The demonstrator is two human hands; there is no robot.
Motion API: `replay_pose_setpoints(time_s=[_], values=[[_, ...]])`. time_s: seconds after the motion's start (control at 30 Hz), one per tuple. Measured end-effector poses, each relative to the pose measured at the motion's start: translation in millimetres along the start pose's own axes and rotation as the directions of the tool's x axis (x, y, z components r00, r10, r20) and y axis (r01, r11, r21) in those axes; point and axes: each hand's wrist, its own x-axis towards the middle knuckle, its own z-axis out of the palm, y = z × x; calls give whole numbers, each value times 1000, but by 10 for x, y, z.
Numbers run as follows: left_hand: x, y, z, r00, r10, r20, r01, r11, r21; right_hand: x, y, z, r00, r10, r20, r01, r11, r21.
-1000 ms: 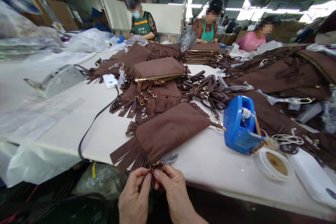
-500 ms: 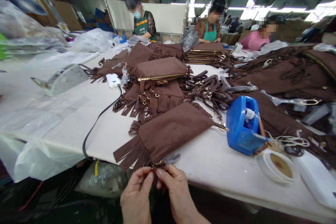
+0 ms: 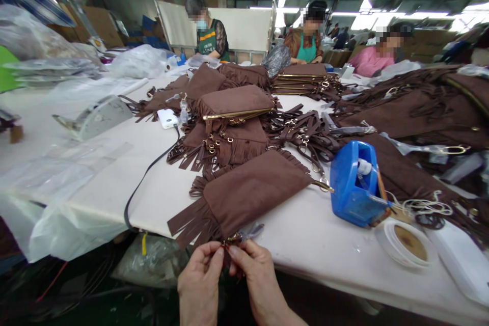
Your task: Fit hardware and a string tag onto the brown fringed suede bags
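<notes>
In the head view, the left hand (image 3: 200, 285) and right hand (image 3: 256, 285) pinch a small gold metal clasp (image 3: 232, 239) at the near corner of a brown suede fringed bag (image 3: 248, 193), which lies on the white table's (image 3: 313, 244) near edge. The bag looks soft, limp and light, best gripped by its hardware. A blue plastic tape dispenser (image 3: 353, 183) stands nearby.

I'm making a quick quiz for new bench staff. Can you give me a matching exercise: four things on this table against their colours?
1 tape dispenser
2 fringed bag nearest the hands
3 cable
4 roll of tape

a brown
b white
c blue
d black

Pairs: 1-c, 2-a, 3-d, 4-b.
</notes>
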Motion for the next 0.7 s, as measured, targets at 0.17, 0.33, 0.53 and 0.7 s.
replay_pose_setpoints(time_s=[0.17,0.33,0.53,0.7], values=[[30,-54,-75,977,190,96,-210,930,300,-1,-8,-4,1000,13,-9,-14,1000,-21],[70,-128,-150,902,391,180,-430,793,432,14,5,-14,1000,25,-10,-25,999,-32],[117,-83,-167,630,701,334,-753,445,485,5,6,-17,1000,22,-2,-22,999,-28],[160,6,-162,429,774,466,-848,167,504,7,-6,-24,1000,20,6,-20,1000,-11]])
